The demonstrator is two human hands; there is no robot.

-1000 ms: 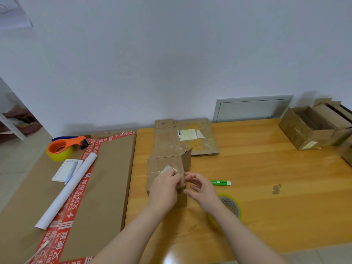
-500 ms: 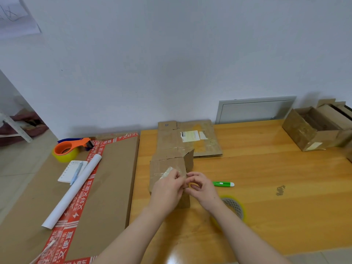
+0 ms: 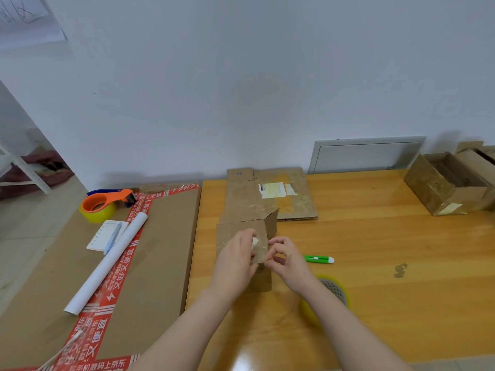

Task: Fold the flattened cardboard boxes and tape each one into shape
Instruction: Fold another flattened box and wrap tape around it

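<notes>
Near the middle of the surface [image 3: 375,250], your left hand [image 3: 237,259] and right hand [image 3: 288,261] each pinch a clear tape strip [image 3: 260,251] with curled fingers, just over the small box [image 3: 230,232]. Behind it, the flattened box [image 3: 241,199] reads "8#"; its white label [image 3: 272,190] is illegible. At left, red tape [image 3: 122,269] reads "又好又便宜". Your right forearm half hides a yellow tape roll [image 3: 309,311], near a green cutter [image 3: 318,259]. Half a second ago your hands were closer together.

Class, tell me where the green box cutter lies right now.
In the head view the green box cutter lies flat on the wooden table, just right of the right hand and beyond the yellow tape roll.
</notes>
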